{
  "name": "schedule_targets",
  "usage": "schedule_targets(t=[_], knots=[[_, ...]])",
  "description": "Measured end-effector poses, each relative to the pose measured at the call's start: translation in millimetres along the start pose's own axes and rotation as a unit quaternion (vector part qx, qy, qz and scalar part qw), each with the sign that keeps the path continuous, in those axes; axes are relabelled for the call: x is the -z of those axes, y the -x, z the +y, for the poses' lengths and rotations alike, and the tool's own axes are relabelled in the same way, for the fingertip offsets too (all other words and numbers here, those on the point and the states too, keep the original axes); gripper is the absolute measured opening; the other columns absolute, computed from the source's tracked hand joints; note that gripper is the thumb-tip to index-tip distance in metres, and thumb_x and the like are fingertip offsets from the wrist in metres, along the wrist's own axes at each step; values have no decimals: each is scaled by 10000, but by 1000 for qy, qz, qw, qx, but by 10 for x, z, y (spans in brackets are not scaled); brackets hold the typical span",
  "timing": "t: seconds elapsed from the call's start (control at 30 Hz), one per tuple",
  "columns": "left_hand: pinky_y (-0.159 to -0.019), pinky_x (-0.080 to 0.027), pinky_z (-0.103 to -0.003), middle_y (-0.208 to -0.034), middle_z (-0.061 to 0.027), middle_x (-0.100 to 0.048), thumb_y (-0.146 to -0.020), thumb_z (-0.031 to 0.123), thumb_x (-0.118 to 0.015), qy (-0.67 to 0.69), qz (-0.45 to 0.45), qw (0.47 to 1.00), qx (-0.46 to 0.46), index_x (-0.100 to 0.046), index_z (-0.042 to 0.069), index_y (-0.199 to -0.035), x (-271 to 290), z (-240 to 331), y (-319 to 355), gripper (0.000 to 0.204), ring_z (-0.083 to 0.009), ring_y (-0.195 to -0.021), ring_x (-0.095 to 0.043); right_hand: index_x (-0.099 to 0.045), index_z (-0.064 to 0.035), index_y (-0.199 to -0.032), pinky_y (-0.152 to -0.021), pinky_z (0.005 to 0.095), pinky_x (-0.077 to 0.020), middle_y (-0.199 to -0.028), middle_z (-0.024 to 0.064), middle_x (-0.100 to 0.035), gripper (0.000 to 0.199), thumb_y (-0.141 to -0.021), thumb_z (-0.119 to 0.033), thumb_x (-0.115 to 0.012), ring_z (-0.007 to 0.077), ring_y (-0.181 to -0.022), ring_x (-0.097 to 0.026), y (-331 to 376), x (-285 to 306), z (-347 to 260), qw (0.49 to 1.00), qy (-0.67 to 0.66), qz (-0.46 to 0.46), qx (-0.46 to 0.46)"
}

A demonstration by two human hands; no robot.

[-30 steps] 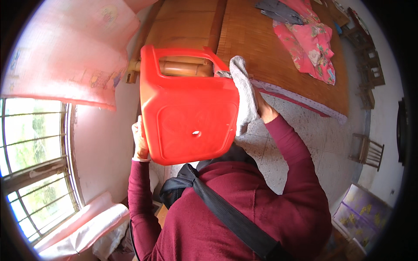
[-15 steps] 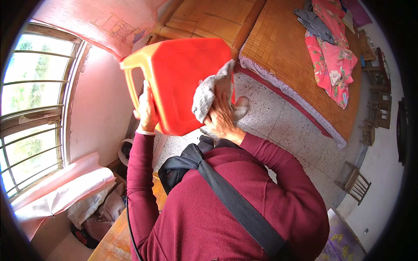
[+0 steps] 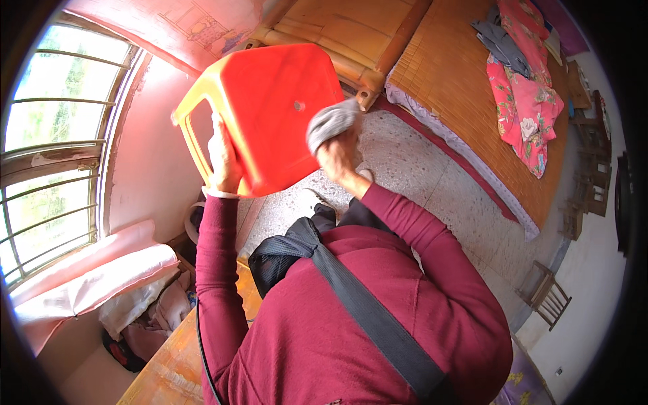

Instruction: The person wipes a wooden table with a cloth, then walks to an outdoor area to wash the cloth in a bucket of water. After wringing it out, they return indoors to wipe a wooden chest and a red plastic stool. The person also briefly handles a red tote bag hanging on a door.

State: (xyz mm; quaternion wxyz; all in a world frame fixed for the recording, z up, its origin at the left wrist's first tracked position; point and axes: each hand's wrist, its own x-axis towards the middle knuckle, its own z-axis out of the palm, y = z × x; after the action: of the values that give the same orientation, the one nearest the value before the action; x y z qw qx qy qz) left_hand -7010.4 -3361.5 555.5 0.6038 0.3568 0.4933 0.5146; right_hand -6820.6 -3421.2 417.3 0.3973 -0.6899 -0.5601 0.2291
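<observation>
A red plastic stool (image 3: pixel 270 115) is held up in front of me, tilted, its flat seat facing me. My left hand (image 3: pixel 224 156) grips its left edge beside a leg. My right hand (image 3: pixel 335 154) presses a bunched grey cloth (image 3: pixel 331 121) against the right side of the seat, close to a small hole in the middle.
A bed with a woven mat (image 3: pixel 459 88) runs along the right, with a pink floral cloth (image 3: pixel 526 101) on it. A barred window (image 3: pixel 54 155) and pink curtain are at left. A speckled floor (image 3: pixel 418 175) lies below, a small wooden chair (image 3: pixel 547 293) at lower right.
The stool has turned so its seat faces me more squarely. My right hand with the cloth has moved across the seat toward its right edge.
</observation>
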Motion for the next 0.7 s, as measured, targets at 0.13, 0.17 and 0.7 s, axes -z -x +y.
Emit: schedule_targets(t=[0.13,0.17,0.7], knots=[[-764,-483,-261,-1012,-65,-609,-953,399,-446,-28,88,996,-6,-542,-16,-1146,29,-216,-123,468,-108,-845,-571,-440,63,-1239,-1048,566,-171,-1265,267,-413,575,-806,-311,-502,418,-1216,-332,206,-2,-758,967,-156,-51,192],[-760,-482,-262,-1018,-66,-607,-957,406,-432,-83,77,993,30,-544,-10,-1143,145,-207,-136,468,-106,-851,-570,-465,57,-1222,-1044,573,-177,-1265,259,-416,552,-800,-296,-510,422,-1207,-342,194,178,-986,958,-154,-50,237],[-902,-474,-359,-1225,-103,-524,-947,477,-380,51,16,996,72,-416,67,-1283,427,66,75,532,-218,-1068,-549,-611,-88,-952,-586,306,-506,-768,15,-614,352,-936,-383,-420,130,-646,-585,-584,23,854,746,-557,-246,-271]])
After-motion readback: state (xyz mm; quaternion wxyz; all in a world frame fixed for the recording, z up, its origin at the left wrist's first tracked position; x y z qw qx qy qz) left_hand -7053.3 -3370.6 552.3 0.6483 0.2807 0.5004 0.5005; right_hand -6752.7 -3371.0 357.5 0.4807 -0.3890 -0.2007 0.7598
